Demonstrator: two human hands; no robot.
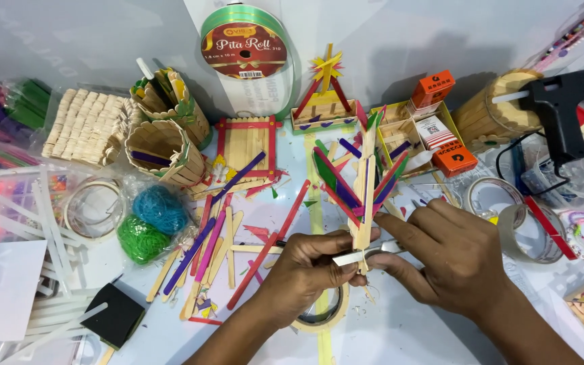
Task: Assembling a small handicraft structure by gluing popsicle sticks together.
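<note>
Left hand (305, 267) over half-hidden tape roll (322, 318)

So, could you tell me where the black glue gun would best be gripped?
Probably by its handle, coming from the lower right. The glue gun rests with its nozzle on the wooden stick pot and its handle pointing down over the clear container, so the handle is the free, hand-shaped part.

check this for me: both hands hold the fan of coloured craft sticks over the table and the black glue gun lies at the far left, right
Not quite. The head view shows the black glue gun at the far right, not the left. Both the left hand and the right hand do hold the fan of coloured craft sticks over the table.
</note>
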